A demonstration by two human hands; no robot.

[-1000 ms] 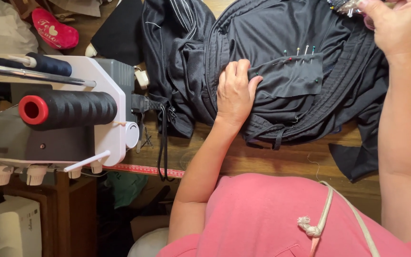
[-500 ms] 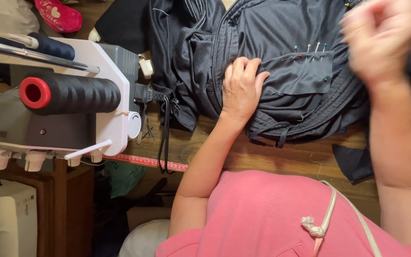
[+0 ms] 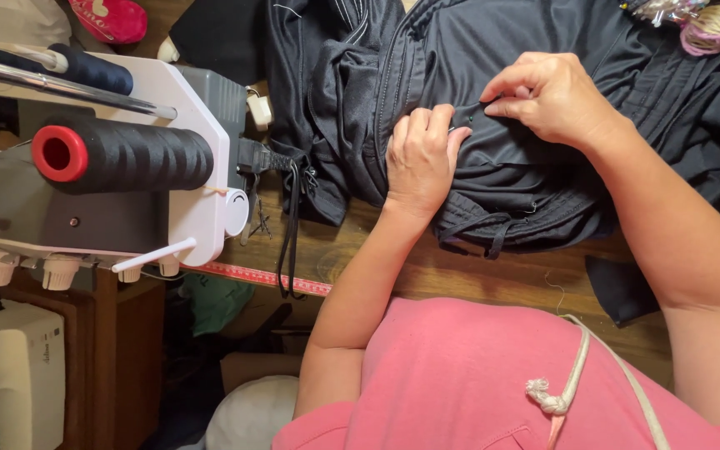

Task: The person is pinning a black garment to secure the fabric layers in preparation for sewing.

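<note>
Spools of dark thread [image 3: 131, 157] sit on a white sewing machine [image 3: 202, 167] at one side of the wooden surface [image 3: 427, 275], beside a red measuring tape [image 3: 268, 277]. Black garment [image 3: 543, 175] lies bunched and folded on this surface, shiny, with stitched seams. Left hand [image 3: 420, 158] presses flat on it, fingers together. Right hand [image 3: 547, 96] pinches a small fold of the fabric just beside.
</note>
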